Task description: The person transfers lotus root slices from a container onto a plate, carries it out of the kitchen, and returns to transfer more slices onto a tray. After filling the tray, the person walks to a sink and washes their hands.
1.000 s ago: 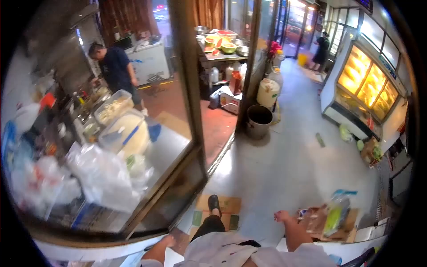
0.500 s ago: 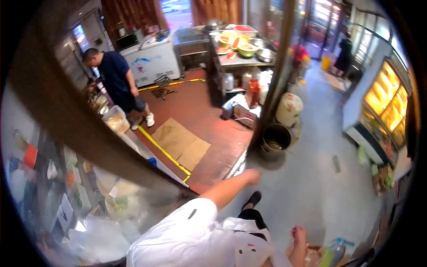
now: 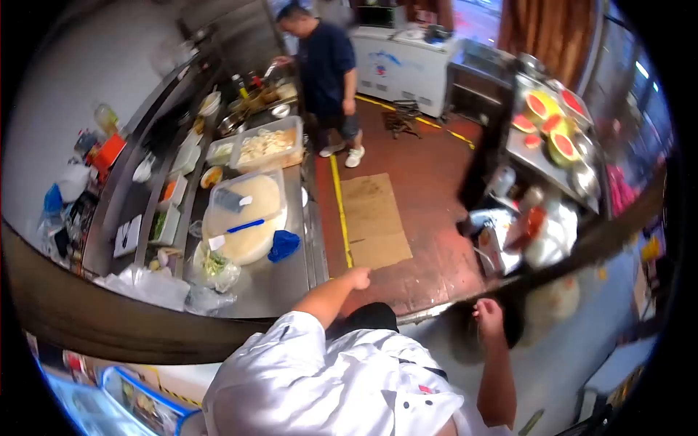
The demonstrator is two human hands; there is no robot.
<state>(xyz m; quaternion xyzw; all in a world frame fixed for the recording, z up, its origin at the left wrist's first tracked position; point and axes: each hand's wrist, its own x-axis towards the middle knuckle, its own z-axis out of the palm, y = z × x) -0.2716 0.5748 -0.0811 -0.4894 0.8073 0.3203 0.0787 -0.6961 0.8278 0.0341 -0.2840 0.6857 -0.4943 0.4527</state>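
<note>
Logging from the head view: a dark frame bar (image 3: 109, 320) sweeps across the lower part of the picture, blurred, and cuts off my sight of the near end of the steel counter (image 3: 280, 287). The left hand (image 3: 358, 277) reaches forward over the red floor, just beside the counter's near right corner, not touching it; the fingers are loosely half-curled and hold nothing. The right hand (image 3: 488, 314) hangs lower, well apart from the counter, at the edge of a dark round shape that I cannot identify; its fingers are bent loosely inward, also empty. The counter's long axis runs straight away from me, its far end pointing toward a co-worker (image 3: 325, 65) in dark clothes who stands beside it. On it, near to far: crumpled plastic bags (image 3: 153, 283), a blue cloth (image 3: 283, 245) at the right edge, a round white board (image 3: 251, 240) with a blue-handled tool (image 3: 246, 226) lying crosswise, then a clear tub (image 3: 269, 145) of pale pieces. On the floor, right of the counter, a yellow line (image 3: 338, 203) runs parallel to it, with a cardboard sheet (image 3: 372, 218) just beside the line. Farther right, cut watermelon halves (image 3: 560, 142) sit on a second steel table.
</note>
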